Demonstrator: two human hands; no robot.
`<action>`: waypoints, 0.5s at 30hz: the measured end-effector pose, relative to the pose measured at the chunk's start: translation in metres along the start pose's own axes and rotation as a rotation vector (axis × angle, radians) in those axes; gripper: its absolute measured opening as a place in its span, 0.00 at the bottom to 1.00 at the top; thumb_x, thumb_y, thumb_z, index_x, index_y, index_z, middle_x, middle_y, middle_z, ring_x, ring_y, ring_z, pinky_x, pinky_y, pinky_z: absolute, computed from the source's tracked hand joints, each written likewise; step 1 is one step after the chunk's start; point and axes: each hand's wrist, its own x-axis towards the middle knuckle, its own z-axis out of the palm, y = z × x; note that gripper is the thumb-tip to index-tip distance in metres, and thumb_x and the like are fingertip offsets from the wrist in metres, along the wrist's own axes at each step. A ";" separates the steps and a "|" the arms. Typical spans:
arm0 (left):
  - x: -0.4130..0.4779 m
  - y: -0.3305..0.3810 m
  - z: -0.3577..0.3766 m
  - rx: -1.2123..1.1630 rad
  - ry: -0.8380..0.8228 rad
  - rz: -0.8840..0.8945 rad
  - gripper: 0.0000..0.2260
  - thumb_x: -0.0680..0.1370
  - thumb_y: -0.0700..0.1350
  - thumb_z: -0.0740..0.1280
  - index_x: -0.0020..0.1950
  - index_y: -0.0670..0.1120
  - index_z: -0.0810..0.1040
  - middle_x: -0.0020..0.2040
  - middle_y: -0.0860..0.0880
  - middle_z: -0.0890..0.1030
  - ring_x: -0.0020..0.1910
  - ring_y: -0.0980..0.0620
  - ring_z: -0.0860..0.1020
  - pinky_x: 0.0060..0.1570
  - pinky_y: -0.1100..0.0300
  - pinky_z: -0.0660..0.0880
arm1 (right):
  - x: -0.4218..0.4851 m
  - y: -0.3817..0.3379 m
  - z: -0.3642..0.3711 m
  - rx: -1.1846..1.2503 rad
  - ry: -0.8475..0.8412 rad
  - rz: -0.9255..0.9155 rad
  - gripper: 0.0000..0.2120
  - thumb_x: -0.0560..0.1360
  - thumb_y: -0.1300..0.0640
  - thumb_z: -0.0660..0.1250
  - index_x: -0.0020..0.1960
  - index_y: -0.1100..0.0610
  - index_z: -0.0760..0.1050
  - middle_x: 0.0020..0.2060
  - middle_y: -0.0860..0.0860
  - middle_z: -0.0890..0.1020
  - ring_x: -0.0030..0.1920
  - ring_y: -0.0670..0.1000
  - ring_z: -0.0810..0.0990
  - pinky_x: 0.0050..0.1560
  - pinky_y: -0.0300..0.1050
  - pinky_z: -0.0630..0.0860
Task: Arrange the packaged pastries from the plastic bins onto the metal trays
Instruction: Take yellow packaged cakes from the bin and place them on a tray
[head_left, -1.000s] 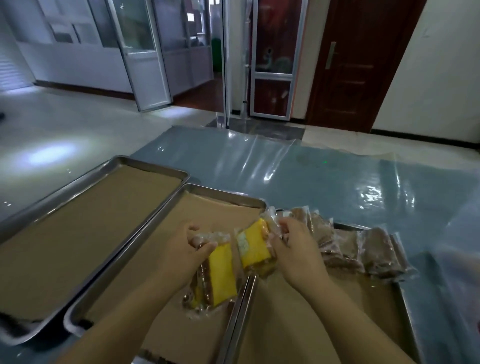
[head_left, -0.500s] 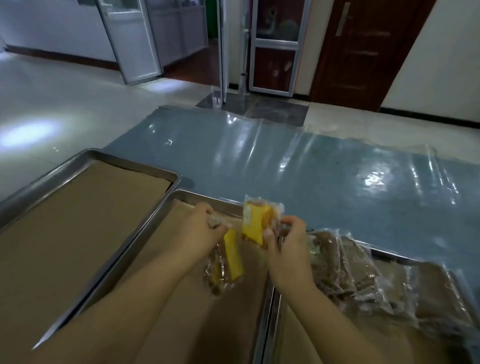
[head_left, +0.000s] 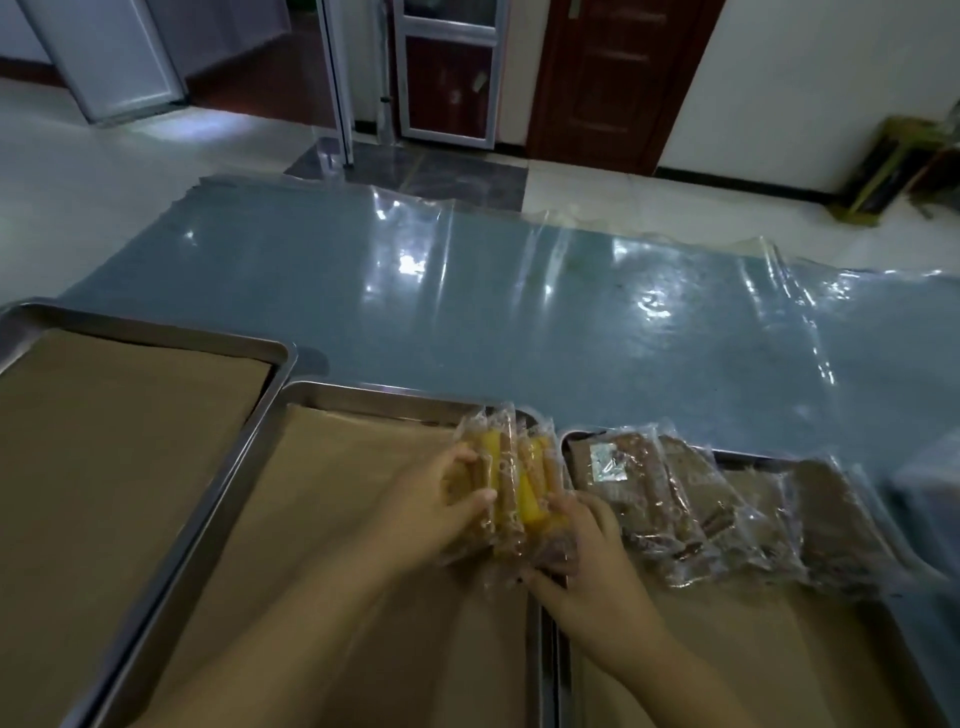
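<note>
Paper-lined middle tray (head_left: 363, 397), yellow pastry packets (head_left: 506, 480) clamped between both hands' fingers (head_left: 470, 499)

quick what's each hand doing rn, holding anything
Left hand: closed on the left yellow pastry packet, at the far right corner of the middle tray.
Right hand: closed on the right yellow pastry packet beside it.

Left tray (head_left: 156, 338) bare and open; brown packets (head_left: 727, 509) crowd right tray (head_left: 576, 441).
</note>
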 end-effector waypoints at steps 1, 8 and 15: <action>-0.006 -0.006 0.001 0.066 -0.042 0.051 0.22 0.70 0.60 0.69 0.63 0.61 0.71 0.66 0.58 0.71 0.65 0.56 0.69 0.62 0.48 0.71 | -0.002 0.001 -0.001 -0.049 -0.005 -0.013 0.31 0.68 0.54 0.74 0.66 0.43 0.64 0.60 0.32 0.58 0.58 0.35 0.71 0.57 0.29 0.71; -0.019 -0.039 -0.006 0.188 -0.273 0.205 0.42 0.66 0.61 0.73 0.71 0.69 0.49 0.70 0.71 0.41 0.73 0.60 0.48 0.71 0.56 0.57 | -0.001 -0.008 0.009 -0.403 0.180 -0.057 0.32 0.68 0.51 0.73 0.69 0.47 0.65 0.58 0.42 0.72 0.59 0.44 0.69 0.57 0.36 0.67; 0.009 -0.037 -0.008 0.307 -0.108 0.232 0.36 0.73 0.45 0.71 0.74 0.59 0.55 0.69 0.60 0.54 0.65 0.60 0.60 0.60 0.67 0.64 | 0.030 -0.020 0.021 -0.361 0.272 0.095 0.39 0.72 0.49 0.70 0.75 0.51 0.53 0.65 0.45 0.71 0.64 0.49 0.67 0.62 0.45 0.69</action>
